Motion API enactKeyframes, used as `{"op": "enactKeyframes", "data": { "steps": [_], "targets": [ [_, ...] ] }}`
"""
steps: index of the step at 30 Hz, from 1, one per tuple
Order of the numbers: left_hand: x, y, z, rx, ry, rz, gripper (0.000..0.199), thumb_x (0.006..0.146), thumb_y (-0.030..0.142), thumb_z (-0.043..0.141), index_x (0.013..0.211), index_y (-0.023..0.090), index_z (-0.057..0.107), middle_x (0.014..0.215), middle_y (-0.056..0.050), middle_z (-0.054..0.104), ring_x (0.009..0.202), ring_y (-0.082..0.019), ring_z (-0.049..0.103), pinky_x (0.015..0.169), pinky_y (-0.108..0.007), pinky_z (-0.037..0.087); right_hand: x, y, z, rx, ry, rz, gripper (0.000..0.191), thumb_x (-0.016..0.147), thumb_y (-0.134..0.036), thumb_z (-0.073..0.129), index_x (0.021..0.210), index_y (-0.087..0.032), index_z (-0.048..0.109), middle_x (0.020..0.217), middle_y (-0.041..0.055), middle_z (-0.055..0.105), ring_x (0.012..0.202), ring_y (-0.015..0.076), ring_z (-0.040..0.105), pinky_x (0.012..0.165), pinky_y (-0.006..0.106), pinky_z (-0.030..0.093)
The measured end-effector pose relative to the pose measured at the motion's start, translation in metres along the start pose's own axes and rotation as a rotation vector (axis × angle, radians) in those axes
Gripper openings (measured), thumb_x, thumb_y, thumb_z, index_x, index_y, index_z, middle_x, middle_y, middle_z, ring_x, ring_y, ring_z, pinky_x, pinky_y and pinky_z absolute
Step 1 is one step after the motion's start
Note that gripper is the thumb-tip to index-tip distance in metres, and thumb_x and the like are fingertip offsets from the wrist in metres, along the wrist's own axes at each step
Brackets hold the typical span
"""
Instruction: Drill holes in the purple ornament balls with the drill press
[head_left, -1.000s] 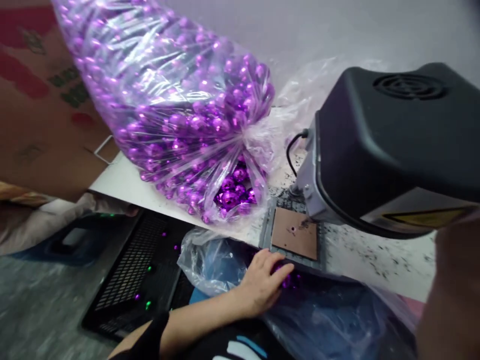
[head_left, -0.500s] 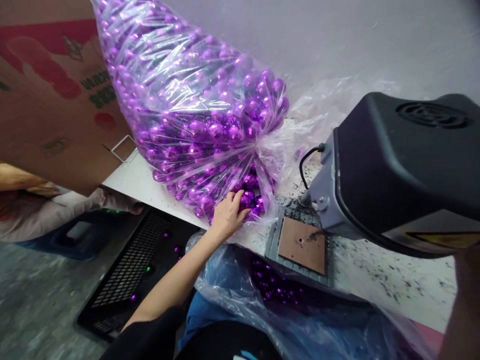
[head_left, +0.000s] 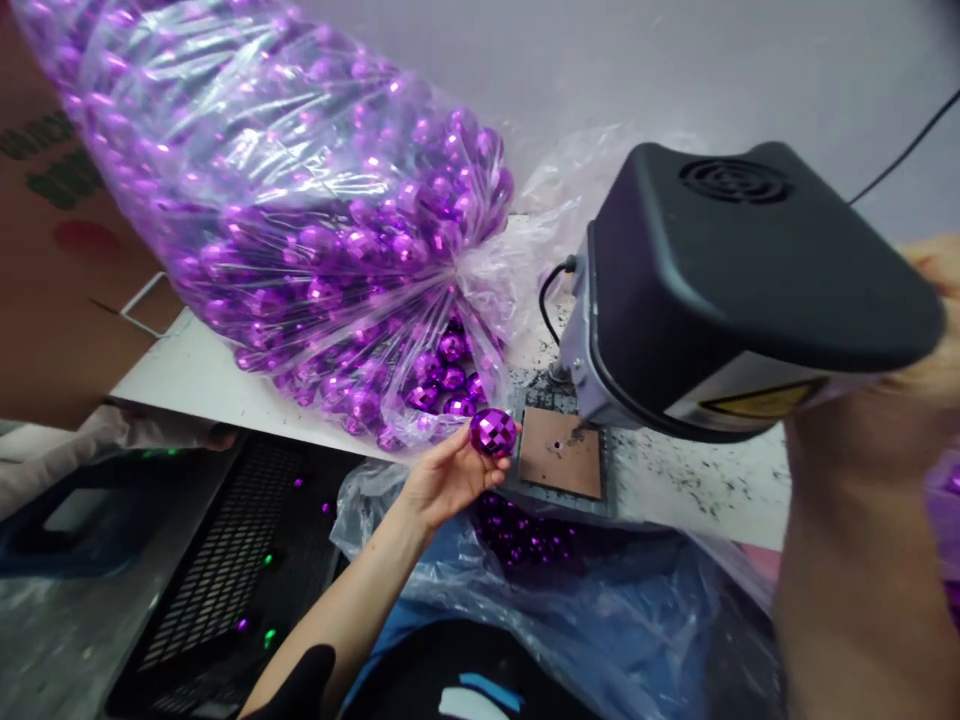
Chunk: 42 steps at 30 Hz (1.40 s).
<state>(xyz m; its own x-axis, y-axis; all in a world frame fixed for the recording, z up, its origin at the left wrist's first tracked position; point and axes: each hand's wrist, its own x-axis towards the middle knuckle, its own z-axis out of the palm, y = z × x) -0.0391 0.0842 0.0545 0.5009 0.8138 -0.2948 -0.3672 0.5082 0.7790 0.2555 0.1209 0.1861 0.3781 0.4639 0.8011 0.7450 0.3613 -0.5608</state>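
A shiny faceted purple ball [head_left: 493,433] is held in the fingertips of my left hand [head_left: 454,478], just left of a square brown plate [head_left: 561,452] with a small hole. Behind my hand lies a large clear plastic bag [head_left: 300,220] full of purple balls, open near its knot, where loose balls show. My right hand [head_left: 934,290] is at the far side of a black machine [head_left: 750,290]; the machine's head and blur hide its fingers.
An open plastic bag [head_left: 600,600] with purple balls hangs below the table edge. A black crate [head_left: 217,560] stands lower left, near another person's sleeve [head_left: 82,445]. A cardboard box [head_left: 52,300] is at left. Dark shavings litter the white table [head_left: 675,490].
My left hand has drawn back from the bag's opening and now holds a purple ball near the brown plate. The view has shifted right, bringing my right hand into sight behind the machine.
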Motion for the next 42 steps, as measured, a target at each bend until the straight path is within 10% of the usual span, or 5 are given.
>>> {"op": "enactKeyframes", "data": {
  "steps": [5,13,27,42],
  "targets": [
    [0.014,-0.021,0.016,0.187,0.068,-0.002,0.059,0.071,0.049,0.08,0.118,0.021,0.057,0.089,-0.003,0.066,0.065,-0.013,0.062,0.06,-0.026,0.048,0.003,-0.02,0.003,-0.043,-0.045,0.069,0.036,0.091,-0.034,0.052,0.066,-0.01,0.043,0.06,-0.0047,0.029,0.06,-0.0016,0.028,0.06,0.021,0.02],
    [0.043,-0.03,0.013,0.988,0.08,0.39,0.047,0.085,0.041,0.07,0.126,0.022,0.057,0.124,-0.007,0.064,0.115,-0.023,0.059,0.104,-0.043,0.044,0.001,-0.026,0.003,0.025,-0.084,0.043,0.037,0.092,-0.032,0.051,0.065,-0.011,0.037,0.059,-0.0053,0.028,0.06,-0.002,0.025,0.06,0.018,0.018],
    [0.072,-0.042,0.031,1.329,0.035,0.667,0.036,0.089,0.038,0.063,0.12,0.019,0.058,0.115,-0.01,0.066,0.11,-0.026,0.059,0.107,-0.049,0.039,0.002,-0.026,0.004,0.111,-0.093,0.066,0.039,0.091,-0.029,0.053,0.065,-0.014,0.03,0.06,-0.0053,0.026,0.06,-0.0025,0.025,0.059,0.017,0.018],
    [0.079,-0.072,0.043,1.31,0.192,0.628,0.029,0.085,0.037,0.068,0.108,0.022,0.061,0.102,-0.007,0.067,0.105,-0.027,0.059,0.11,-0.053,0.036,-0.009,-0.031,-0.001,-0.07,-0.031,-0.066,0.038,0.096,-0.038,0.044,0.07,-0.01,0.042,0.062,-0.0031,0.027,0.062,-0.0011,0.027,0.062,0.019,0.022]
  ]
}}
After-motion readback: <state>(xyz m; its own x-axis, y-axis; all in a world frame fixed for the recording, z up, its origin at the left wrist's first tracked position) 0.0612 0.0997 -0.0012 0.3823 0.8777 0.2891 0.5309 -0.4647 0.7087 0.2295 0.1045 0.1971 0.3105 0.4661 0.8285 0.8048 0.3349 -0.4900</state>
